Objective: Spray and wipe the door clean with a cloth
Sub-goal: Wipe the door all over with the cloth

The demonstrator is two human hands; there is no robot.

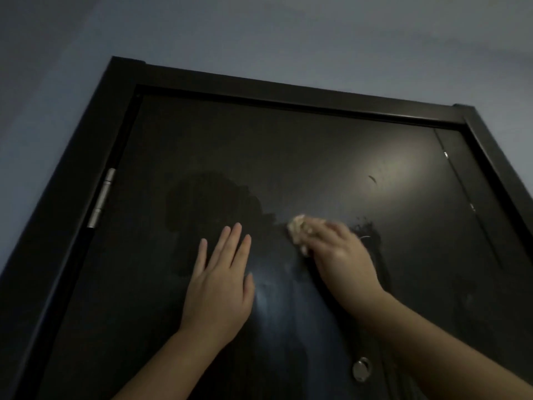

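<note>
Two hands on one dark door (317, 157), closed inside one dark door frame (274, 88) and filling most of the picture. One pale, crumpled cloth (297, 226) a little right of the centre, pressed against the door panel. Over the cloth, the right hand (343, 255), somewhat blurred, fingers curled around it and gripping it, forearm coming up from the lower right corner. Left of centre, the left hand (222, 287), laid flat on the panel, fingers straight and slightly spread, holding nothing, forearm coming up from the bottom edge. One darker wet patch (207, 203) just above the left hand, reaching to the cloth. Some dark splashes (366, 226) just right of the right hand. One silver hinge (102, 197) at the left side of the frame. One round metal fitting (361, 369) in the lower right part, near the right forearm. Grey-blue wall (259, 33) across the top and down the left side.
</note>
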